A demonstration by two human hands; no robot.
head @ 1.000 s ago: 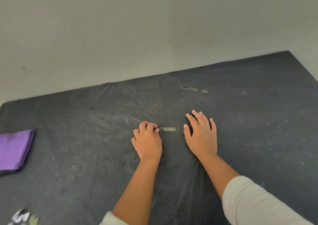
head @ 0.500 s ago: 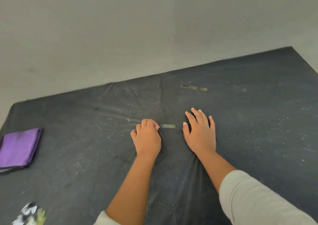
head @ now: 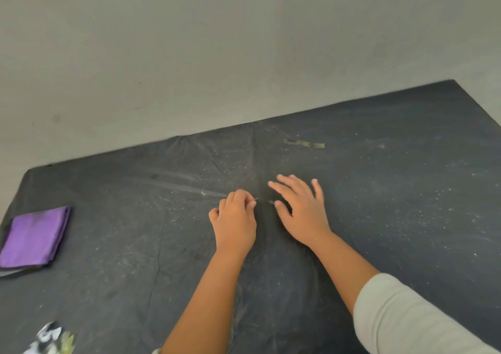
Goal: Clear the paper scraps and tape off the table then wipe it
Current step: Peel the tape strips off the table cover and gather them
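A dark, dusty sheet covers the table [head: 393, 196]. My left hand [head: 235, 222] rests on it near the middle, its fingers curled and pinched on the left end of a short strip of tape [head: 264, 200]. Only a blurred sliver of that strip shows between my two hands. My right hand [head: 303, 210] is just right of it, fingers spread and blurred, its thumb at the strip's right end. A second, longer strip of tape [head: 304, 143] lies flat on the sheet farther back.
A folded purple cloth [head: 34, 238] lies at the table's left edge. A small heap of paper scraps [head: 50, 338] sits at the front left corner. A grey wall [head: 217, 55] rises right behind the table's far edge.
My right hand has lifted from lying flat and shifted left toward the short strip. The strip, plain to see before, is now mostly hidden between my hands. My left hand keeps its pinch.
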